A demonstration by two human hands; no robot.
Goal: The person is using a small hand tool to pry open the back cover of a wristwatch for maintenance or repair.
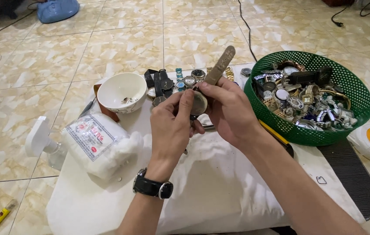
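A wristwatch with a round pale dial and a tan, textured strap (pixel 211 82) is held up between two bare hands above a white cloth (pixel 219 182) spread on a marbled tile floor. The strap sticks up and tilts to the right, its squared end pointing away from the person; the dial is partly hidden by fingers.

The left hand (pixel 172 126), wearing a black wristwatch (pixel 152 187) on its wrist, is curled with its fingers bent inward, and its thumb presses on the edge of the dial. The right hand (pixel 230 111) closes around the watch from the other side, thumb and forefinger pinching where strap meets case. Both hands grasp the same watch, touching each other over it.

Just beyond the hands, a row of other watches (pixel 176 82) lies on the cloth. To the left stands a white ceramic bowl (pixel 122 91), and nearer, a clear bag of white cotton wool (pixel 98 146). To the right sits a round green plastic mesh basket (pixel 359 98), heaped with watches and metal bracelets.
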